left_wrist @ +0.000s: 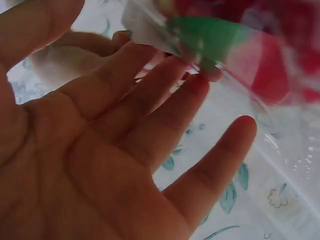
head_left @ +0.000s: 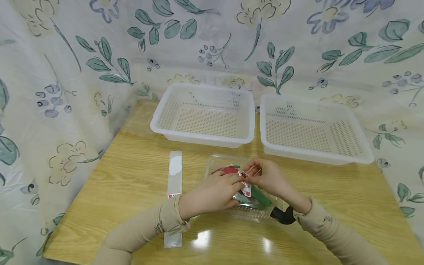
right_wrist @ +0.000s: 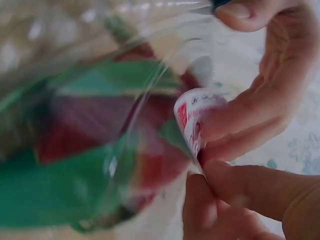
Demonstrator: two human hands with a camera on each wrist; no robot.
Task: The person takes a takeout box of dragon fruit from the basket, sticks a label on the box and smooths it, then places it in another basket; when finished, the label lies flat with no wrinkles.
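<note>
A clear plastic container (head_left: 251,214) with red and green contents lies on the table in front of me; what the contents are cannot be told through the plastic. On its edge sits a white sticker (right_wrist: 192,117) with red print, its free end curling up. My right hand (head_left: 269,177) pinches the sticker between thumb and finger. My left hand (head_left: 212,193) lies over the container with its fingers (left_wrist: 170,122) fairly straight, touching its edge by the sticker. The left fingertips are partly hidden in the head view.
Two white perforated baskets (head_left: 202,138) (head_left: 318,156) stand side by side at the back. Left of the container lies a long clear strip (head_left: 175,184) with a white piece and a sticker. A clear plastic lid or tray (head_left: 140,116) is at the back left corner. A black curved piece (head_left: 283,215) is near the right wrist.
</note>
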